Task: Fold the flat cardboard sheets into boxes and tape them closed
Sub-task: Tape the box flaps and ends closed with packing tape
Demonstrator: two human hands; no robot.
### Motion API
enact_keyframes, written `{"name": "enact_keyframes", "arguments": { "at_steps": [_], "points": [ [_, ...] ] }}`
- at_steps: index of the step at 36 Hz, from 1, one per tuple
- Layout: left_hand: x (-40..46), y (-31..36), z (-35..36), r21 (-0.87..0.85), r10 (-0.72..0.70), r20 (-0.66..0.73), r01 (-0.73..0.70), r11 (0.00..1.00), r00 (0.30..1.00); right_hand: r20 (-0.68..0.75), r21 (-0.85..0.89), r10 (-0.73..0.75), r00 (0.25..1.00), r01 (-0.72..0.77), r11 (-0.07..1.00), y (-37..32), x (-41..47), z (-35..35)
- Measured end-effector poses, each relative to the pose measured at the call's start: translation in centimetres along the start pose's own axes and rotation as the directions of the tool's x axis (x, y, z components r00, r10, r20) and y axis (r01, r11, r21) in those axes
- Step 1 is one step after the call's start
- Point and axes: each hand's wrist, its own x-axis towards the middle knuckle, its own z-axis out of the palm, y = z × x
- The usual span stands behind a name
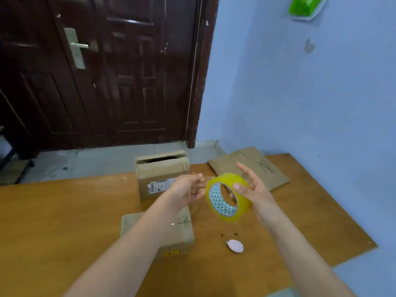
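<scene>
My right hand (255,189) holds a yellow roll of clear tape (235,202) above the wooden table, thumb on its front face. My left hand (188,187) is just left of the roll with fingers curled at its edge, seemingly pinching the tape end, though blur hides the contact. A small folded cardboard box (180,234) lies below my left forearm, partly hidden by it. A second box (158,174) with a barcode label stands behind, its top flaps partly open. A flat cardboard sheet (263,166) lies at the back right.
The wooden table (64,211) ends on the right near a blue wall. A small pink oval object (235,246) lies on the table near the front, with dark specks beside it. A dark door stands beyond the table.
</scene>
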Motion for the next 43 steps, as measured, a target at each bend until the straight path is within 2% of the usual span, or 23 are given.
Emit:
{"name": "enact_keyframes", "arguments": {
  "at_steps": [6,10,12,15,19,23,26,28,32,36,43],
  "points": [
    [1.0,-0.5,1.2,-0.177,-0.173,0.025,0.174,0.969,0.985,0.008,0.214,-0.168,0.986,0.162,0.963,-0.7,-1.2,-0.1],
    [1.6,-0.6,1.5,-0.201,-0.196,0.104,0.214,0.956,0.975,-0.078,0.151,-0.213,0.974,0.223,0.963,-1.4,-1.4,0.6],
    [1.5,-0.2,1.3,-0.106,-0.159,0.108,0.170,0.980,0.981,-0.099,0.095,-0.216,0.971,0.225,0.970,-1.9,-1.4,0.8],
    [1.1,1.3,0.5,0.212,-0.059,0.105,0.036,0.977,0.993,-0.101,0.049,-0.191,0.976,0.197,0.979,-2.5,-1.3,0.9],
    [0.5,3.7,0.4,0.560,0.060,0.131,-0.124,0.819,0.989,-0.104,-0.010,-0.150,0.983,0.149,0.989,-2.2,-0.8,1.1],
    [1.2,5.2,1.6,0.741,0.195,0.091,-0.197,0.641,0.977,-0.091,-0.018,-0.101,0.991,0.100,0.995,-1.7,-0.2,1.7],
    [1.9,5.8,1.6,0.890,0.301,0.134,-0.248,0.382,0.944,-0.057,-0.054,-0.015,0.998,0.012,0.998,-1.2,0.0,2.2],
    [2.3,6.2,0.9,0.927,0.340,0.131,-0.236,0.291,0.931,-0.022,-0.111,0.071,0.997,-0.073,0.991,-0.8,-0.2,2.5],
    [3.5,6.3,-0.9,0.951,0.298,0.137,-0.210,0.226,0.945,-0.017,-0.183,0.247,0.969,-0.246,0.952,-0.1,-0.6,2.6],
    [4.9,4.8,-1.4,0.961,0.235,0.172,-0.215,0.174,0.957,-0.015,-0.231,0.345,0.939,-0.339,0.912,0.0,-0.4,2.7],
    [5.9,3.3,-2.4,0.948,0.263,0.168,-0.229,0.220,0.950,0.044,-0.339,0.439,0.897,-0.400,0.852,1.3,-1.5,2.3]
  ]
}}
